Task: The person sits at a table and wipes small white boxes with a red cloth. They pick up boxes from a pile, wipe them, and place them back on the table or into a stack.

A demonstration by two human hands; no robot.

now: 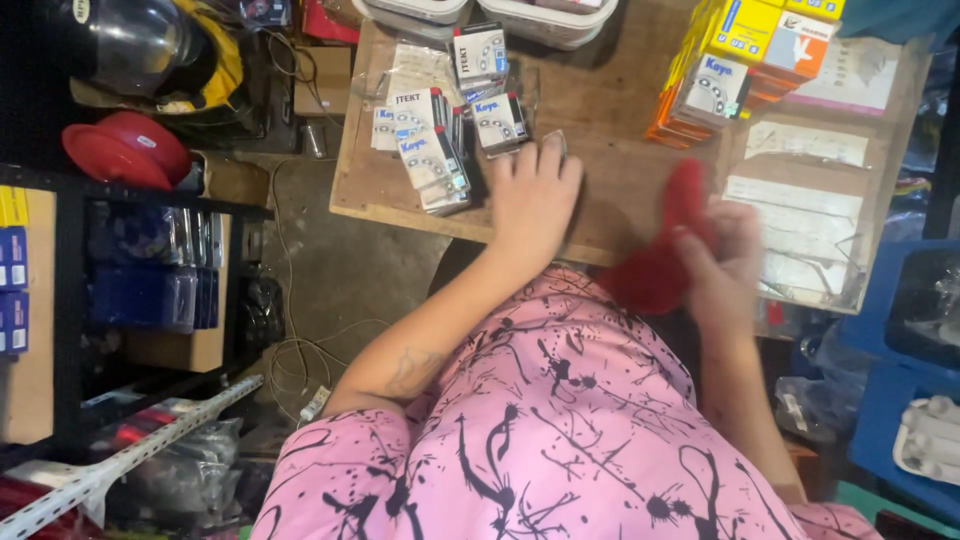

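My left hand [533, 195] lies flat on the wooden table [610, 110], fingers apart, covering a small box whose edge shows at my fingertips. Right beside it lie several small white, blue and black boxes [440, 140] in a loose pile. My right hand [722, 262] is closed on a red cloth [665, 250], blurred by motion, at the table's near edge. Below is my pink shirt with black splatter marks.
A stack of orange, yellow and white boxes [740, 60] stands at the table's far right, with paper sheets under plastic [800, 190] beside it. White plastic containers [545, 15] sit at the back. A helmet [130, 45], a red disc [125, 150] and a dark shelf [150, 290] are on the left; blue crates [900, 320] on the right.
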